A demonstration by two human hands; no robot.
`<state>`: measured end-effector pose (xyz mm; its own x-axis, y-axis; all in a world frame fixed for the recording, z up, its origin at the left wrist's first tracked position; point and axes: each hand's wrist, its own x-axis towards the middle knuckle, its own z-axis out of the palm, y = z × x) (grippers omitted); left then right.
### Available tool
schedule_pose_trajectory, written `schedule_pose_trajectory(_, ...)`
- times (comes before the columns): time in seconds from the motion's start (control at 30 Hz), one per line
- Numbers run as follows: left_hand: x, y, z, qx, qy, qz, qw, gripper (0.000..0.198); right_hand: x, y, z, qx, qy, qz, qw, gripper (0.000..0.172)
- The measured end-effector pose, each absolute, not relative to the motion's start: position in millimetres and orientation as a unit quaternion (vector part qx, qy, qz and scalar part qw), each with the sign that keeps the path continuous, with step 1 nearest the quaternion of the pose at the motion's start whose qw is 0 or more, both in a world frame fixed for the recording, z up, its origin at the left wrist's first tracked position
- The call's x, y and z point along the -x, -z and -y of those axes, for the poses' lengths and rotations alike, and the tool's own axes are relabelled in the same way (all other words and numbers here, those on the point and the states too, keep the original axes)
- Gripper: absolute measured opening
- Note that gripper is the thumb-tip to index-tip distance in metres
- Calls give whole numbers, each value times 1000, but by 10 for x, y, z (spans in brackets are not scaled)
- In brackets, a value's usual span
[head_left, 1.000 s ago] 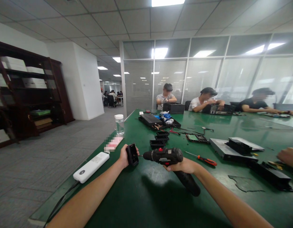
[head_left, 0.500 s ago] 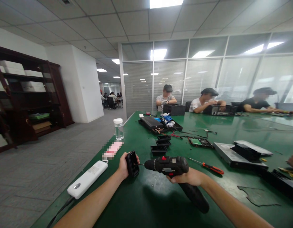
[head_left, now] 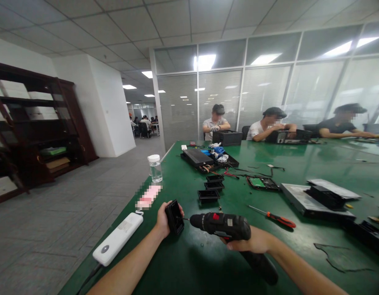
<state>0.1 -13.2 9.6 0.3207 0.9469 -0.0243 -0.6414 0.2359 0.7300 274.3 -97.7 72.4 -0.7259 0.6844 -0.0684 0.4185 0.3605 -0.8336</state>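
My left hand (head_left: 163,219) is closed around a small black rectangular frame-like part (head_left: 174,217), held tilted above the green table with its hollow side facing right. In my right hand (head_left: 254,241) is a black cordless drill (head_left: 222,225) with red buttons, gripped by its handle. The drill's thin bit points left into the hollow of the black part; whether the tip touches a screw I cannot make out. Just beyond stand several similar black parts (head_left: 208,196) in a row. An orange-and-black screwdriver (head_left: 281,220) lies to the right of the drill.
A white power strip (head_left: 118,239), a pink pixelated item (head_left: 149,196) and a lidded clear jar (head_left: 155,169) line the table's left edge. A green circuit board (head_left: 262,182), metal cases (head_left: 309,200) and loose cables lie rightward. Co-workers (head_left: 215,123) sit across the green table (head_left: 226,270).
The view has shifted slightly, so most things sit a little differently in the picture. Both hands keep hold of the black part and the drill, with the bit still at the part's hollow.
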Motion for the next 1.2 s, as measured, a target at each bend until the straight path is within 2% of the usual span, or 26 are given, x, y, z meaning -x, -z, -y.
schedule_pose_trajectory(0.73,-4,-57,56,-337,-535,-235,739,34,-2704,-787,1010,361,-446,801,169,25)
schedule_pose_trajectory(1.2,-44,-120,117,-319,-552,-250,729,35,-2718,-734,957,324,-435,822,171,26)
